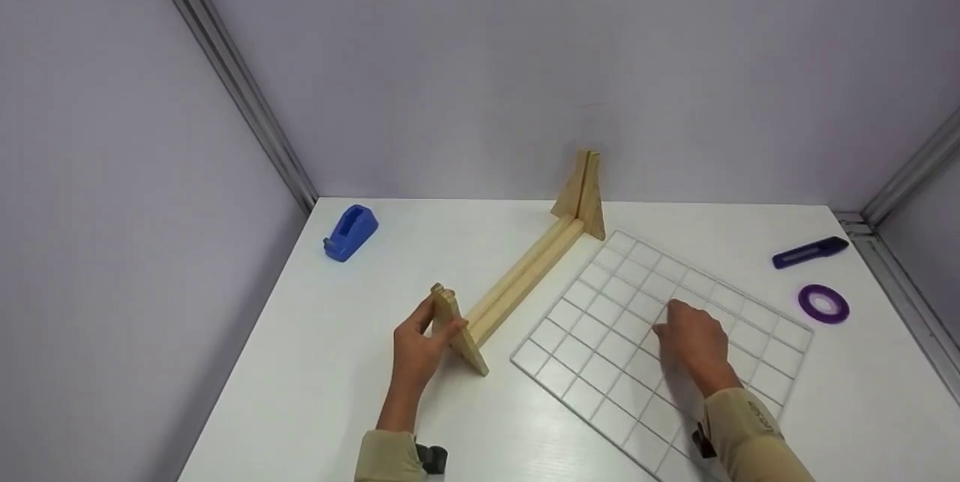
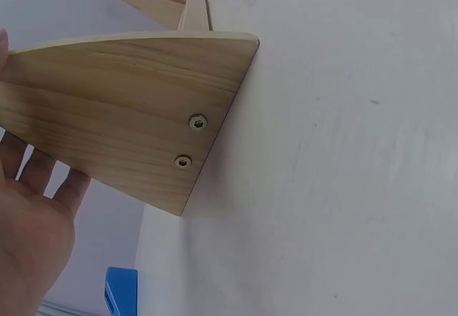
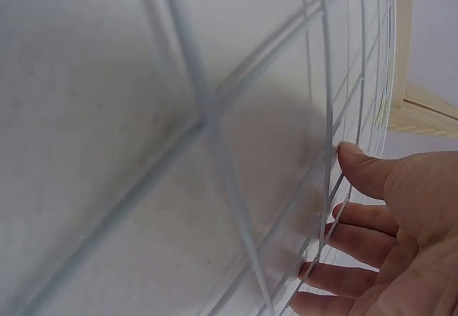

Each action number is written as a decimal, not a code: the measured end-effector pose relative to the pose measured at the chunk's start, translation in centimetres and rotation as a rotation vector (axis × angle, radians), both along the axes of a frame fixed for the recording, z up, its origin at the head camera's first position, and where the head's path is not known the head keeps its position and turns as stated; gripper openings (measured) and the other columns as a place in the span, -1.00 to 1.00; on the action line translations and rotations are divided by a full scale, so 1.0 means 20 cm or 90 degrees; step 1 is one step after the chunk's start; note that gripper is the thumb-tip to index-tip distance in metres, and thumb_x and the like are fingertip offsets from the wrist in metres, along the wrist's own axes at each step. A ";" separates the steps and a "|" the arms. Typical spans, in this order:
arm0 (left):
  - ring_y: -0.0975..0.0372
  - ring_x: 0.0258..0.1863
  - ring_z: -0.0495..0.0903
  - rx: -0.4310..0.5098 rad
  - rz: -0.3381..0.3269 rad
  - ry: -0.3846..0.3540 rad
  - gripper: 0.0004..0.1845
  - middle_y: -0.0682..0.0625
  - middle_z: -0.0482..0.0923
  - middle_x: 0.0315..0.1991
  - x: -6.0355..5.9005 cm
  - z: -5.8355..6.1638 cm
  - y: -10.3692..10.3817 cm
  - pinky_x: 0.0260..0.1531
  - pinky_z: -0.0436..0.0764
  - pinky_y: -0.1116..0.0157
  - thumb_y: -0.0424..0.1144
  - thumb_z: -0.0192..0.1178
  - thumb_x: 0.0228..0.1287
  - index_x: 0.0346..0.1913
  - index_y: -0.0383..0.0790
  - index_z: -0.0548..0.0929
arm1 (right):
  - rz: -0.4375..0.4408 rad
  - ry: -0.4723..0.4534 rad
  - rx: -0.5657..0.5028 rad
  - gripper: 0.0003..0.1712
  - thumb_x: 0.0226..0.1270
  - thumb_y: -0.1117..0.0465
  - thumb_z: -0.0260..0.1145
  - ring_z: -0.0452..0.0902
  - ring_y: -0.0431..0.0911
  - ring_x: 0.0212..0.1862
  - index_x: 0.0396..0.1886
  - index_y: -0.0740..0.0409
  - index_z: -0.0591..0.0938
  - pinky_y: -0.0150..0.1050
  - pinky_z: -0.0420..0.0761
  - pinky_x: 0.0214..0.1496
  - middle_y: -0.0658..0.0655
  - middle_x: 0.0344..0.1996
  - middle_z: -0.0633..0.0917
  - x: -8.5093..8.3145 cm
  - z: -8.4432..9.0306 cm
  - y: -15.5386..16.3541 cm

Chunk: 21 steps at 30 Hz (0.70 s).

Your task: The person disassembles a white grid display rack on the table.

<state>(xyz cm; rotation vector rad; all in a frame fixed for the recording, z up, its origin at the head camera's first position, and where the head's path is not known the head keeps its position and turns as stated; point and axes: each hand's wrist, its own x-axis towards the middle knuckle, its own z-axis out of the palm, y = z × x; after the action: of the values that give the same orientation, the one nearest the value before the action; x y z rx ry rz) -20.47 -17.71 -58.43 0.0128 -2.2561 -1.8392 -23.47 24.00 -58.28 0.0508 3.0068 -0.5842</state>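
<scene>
A pale wooden stand (image 1: 525, 276) lies diagonally on the table, its two tapered end pieces joined by a grooved bar. My left hand (image 1: 421, 347) grips the near end piece (image 1: 461, 336) by its upper part, thumb on one side and fingers on the other. Two bolt heads show low on that end piece (image 2: 122, 109) in the left wrist view. To the right, a white wire grid panel (image 1: 600, 307) lies across the table. Over its middle is my right hand (image 1: 696, 339); in the right wrist view, its thumb and fingers (image 3: 361, 241) pinch at the wires.
A blue tape dispenser (image 1: 351, 233) stands at the back left. On the right lie a dark blue utility knife (image 1: 810, 251) and a purple ring-shaped roll (image 1: 804, 303). Behind the stand's far end piece (image 1: 581, 193) rises a grey wall (image 1: 480, 70).
</scene>
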 end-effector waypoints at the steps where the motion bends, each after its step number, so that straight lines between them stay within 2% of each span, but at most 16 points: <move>1: 0.00 0.46 0.39 0.001 0.001 -0.003 -0.23 -0.15 0.52 0.36 0.00 0.00 0.00 0.51 0.25 -0.05 -0.09 0.51 0.15 0.39 -0.30 0.49 | 0.001 0.001 0.000 -0.77 0.44 0.16 0.33 0.64 0.14 -0.38 -0.22 0.27 0.56 0.00 0.58 -0.45 0.29 -0.39 0.70 0.00 0.00 0.00; 10: -0.03 0.46 0.39 -0.008 0.006 -0.006 -0.19 -0.20 0.48 0.39 0.00 -0.01 0.01 0.49 0.28 -0.09 -0.12 0.51 0.16 0.42 -0.36 0.44 | 0.010 0.007 -0.002 -0.77 0.49 0.14 0.27 0.65 0.16 -0.34 -0.16 0.26 0.56 -0.01 0.58 -0.42 0.27 -0.33 0.70 0.01 -0.02 0.01; 15: -0.07 0.43 0.43 -0.039 -0.010 0.013 -0.20 -0.22 0.49 0.37 0.00 0.01 -0.01 0.44 0.35 -0.12 -0.08 0.52 0.15 0.39 -0.34 0.48 | 0.023 -0.003 -0.011 -0.67 0.51 0.11 0.23 0.67 0.29 -0.13 0.03 0.29 0.56 0.13 0.64 -0.24 0.35 -0.10 0.71 0.02 -0.01 0.02; 18: -0.05 0.44 0.41 -0.070 -0.036 0.032 -0.20 -0.13 0.50 0.39 -0.01 0.01 -0.03 0.44 0.35 -0.12 -0.07 0.53 0.13 0.43 -0.13 0.48 | 0.025 0.016 -0.045 -0.48 0.55 0.05 0.18 0.57 0.41 0.13 0.28 0.34 0.50 0.27 0.60 0.05 0.44 0.16 0.63 0.04 0.01 0.03; 21: -0.06 0.50 0.33 -0.136 -0.074 0.040 -0.02 -0.06 0.40 0.48 -0.03 0.00 -0.06 0.47 0.29 -0.15 -0.03 0.55 0.07 0.56 0.17 0.27 | 0.028 0.053 -0.070 -0.33 0.59 -0.03 0.13 0.36 0.49 0.32 0.43 0.38 0.37 0.38 0.42 0.29 0.55 0.33 0.45 0.07 0.03 0.03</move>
<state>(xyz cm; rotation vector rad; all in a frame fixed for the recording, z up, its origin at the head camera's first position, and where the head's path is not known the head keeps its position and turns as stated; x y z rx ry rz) -21.15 -18.94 -58.37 -0.2127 -2.4418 -1.6170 -22.15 24.62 -57.64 -0.0484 3.0398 -0.7641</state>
